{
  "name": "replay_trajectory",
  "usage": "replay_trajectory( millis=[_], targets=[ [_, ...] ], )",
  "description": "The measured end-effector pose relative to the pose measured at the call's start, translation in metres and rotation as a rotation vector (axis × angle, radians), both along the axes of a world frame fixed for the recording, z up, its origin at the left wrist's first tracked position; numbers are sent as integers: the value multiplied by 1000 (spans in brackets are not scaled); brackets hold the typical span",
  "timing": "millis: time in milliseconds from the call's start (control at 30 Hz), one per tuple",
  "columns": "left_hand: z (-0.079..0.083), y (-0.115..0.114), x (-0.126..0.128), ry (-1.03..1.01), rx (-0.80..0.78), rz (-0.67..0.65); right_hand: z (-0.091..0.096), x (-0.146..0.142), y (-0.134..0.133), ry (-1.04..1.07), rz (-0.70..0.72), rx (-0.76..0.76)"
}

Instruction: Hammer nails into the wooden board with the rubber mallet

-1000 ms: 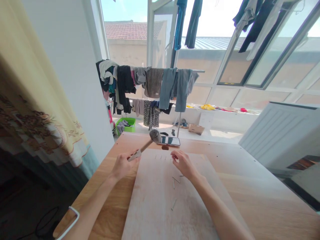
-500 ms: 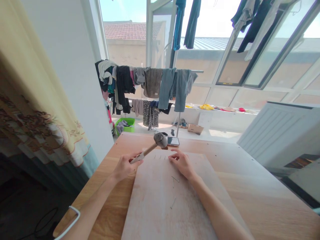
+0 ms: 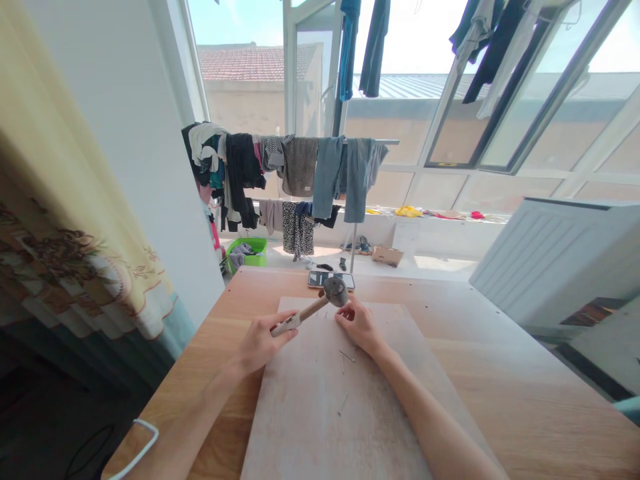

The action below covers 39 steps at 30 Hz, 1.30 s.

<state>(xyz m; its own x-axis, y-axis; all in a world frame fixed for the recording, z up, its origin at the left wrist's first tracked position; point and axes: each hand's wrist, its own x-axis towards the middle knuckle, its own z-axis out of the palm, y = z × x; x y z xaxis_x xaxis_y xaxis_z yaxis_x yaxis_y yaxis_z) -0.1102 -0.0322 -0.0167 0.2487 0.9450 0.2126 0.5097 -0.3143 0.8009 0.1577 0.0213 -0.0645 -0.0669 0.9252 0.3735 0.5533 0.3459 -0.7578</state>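
The left hand (image 3: 269, 339) is holding a wooden-handled hammer (image 3: 314, 308), fingers wrapped around the handle, its grey head (image 3: 337, 291) hanging over the far part of a pale board (image 3: 295, 413) lying on the wooden bench (image 3: 500, 360). The right hand (image 3: 361, 327) is reaching over the board close to that head, fingers drawn narrow, though whether they are pinching anything I cannot tell. Loose nails (image 3: 347, 356) are lying nearer the person, and a smartphone (image 3: 315, 279) is lying beyond the board.

Head-worn cam, close over near side of the worktop (image 3: 500, 373), faces forward and down past far edge toward window (image 3: 289, 80).
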Motion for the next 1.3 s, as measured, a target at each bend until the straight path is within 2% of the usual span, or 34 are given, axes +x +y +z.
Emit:
replay_trajectory(
  millis=[300,700,867,1100,1300],
  targets=[
    [-3,0,0,79,7,-67,3,0,0,-25,-13,-1],
    [0,-1,0,81,-41,-2,5,-1,-2,-27,-16,-10],
    [0,0,1,104,-26,-31,4,0,-1,-32,-10,-10],
    [-2,-1,2,84,-15,-7,3,1,-3,-41,3,-28],
    [-3,-1,2,125,11,-41,13,2,-7,-84,16,-54]
  ],
)
